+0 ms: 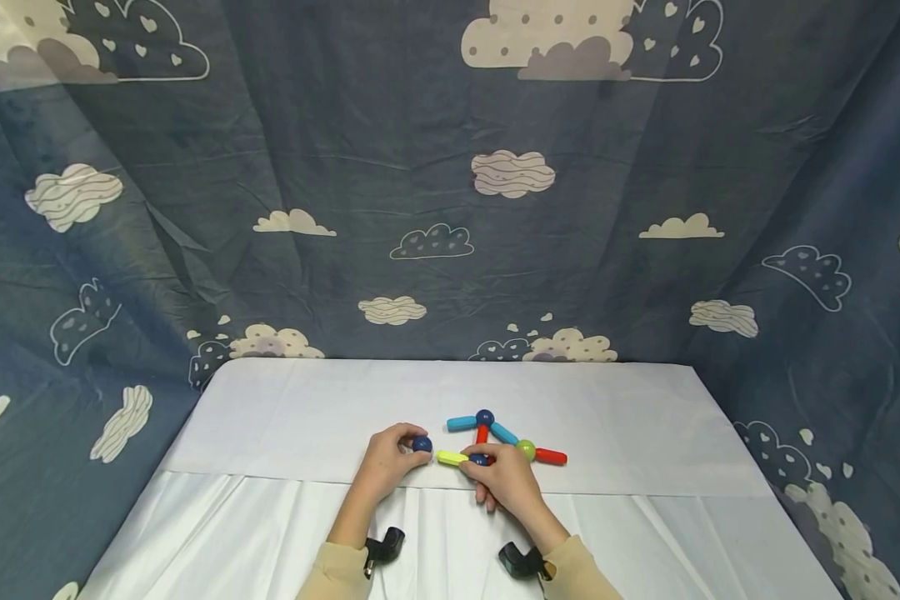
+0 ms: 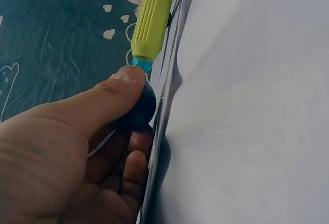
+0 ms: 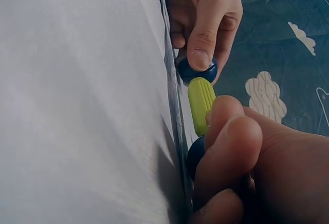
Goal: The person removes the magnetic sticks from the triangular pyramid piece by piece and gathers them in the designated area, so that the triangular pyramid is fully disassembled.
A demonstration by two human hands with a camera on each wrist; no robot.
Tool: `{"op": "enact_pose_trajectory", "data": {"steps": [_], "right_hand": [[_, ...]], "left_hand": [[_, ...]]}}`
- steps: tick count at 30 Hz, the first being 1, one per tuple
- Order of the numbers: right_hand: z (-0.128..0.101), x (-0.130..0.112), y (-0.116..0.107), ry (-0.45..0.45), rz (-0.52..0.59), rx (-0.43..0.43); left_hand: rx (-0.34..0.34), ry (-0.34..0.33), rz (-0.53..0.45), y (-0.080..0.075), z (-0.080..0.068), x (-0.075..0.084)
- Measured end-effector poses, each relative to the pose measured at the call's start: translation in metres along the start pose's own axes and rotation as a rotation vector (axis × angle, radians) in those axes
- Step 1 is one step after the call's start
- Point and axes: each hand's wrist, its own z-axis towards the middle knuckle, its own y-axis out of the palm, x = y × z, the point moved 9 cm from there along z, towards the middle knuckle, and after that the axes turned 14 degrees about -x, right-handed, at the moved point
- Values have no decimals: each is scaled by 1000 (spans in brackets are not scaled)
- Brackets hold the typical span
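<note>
My left hand (image 1: pixel 385 460) pinches a dark blue ball (image 1: pixel 422 444) between thumb and fingers. Just right of it points the free end of a yellow-green magnetic rod (image 1: pixel 452 457); in the right wrist view this rod (image 3: pixel 201 106) reaches right up to the left hand's ball (image 3: pixel 198 73). With thumb and fingertips, my right hand (image 1: pixel 512 479) grips the rod's other end, where it joins a second blue ball (image 1: pixel 478 460), partly covered by the fingers. From there a red rod (image 1: pixel 482 434) runs to a third blue ball (image 1: pixel 484 417) at the back.
Two light blue rods, one pointing left (image 1: pixel 461 423) and one pointing right (image 1: pixel 504 433), leave the back ball. The right one meets a green ball (image 1: pixel 527 449) bearing another red rod (image 1: pixel 551 457). A white cloth (image 1: pixel 307 417) covers the table; a cloud-patterned curtain (image 1: pixel 367 167) hangs behind.
</note>
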Motion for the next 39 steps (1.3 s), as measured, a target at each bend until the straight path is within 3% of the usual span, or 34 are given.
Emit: {"op": "enact_pose_trajectory", "data": {"steps": [6,10,22,28,33,39], "right_hand": [[-1,1,0,2,3,6],[-3,-1,2,-7,28,-2],[-3,1,-6,6,9,20],[-3,1,-4,-7,13,17],[-3,1,-2,-2,23,9],[-1,2,-1,18,26,-1]], "left_hand": [[37,-4,-106,-6,1,-5],[100,-23,-152,-21,-2,-11],[315,-30,-194,-106,-8,-25],[431,-58,-190,-144,-12,-41],[452,-104,-172,-159,-15,-60],[443,-160,-150,-165,-18,-86]]}}
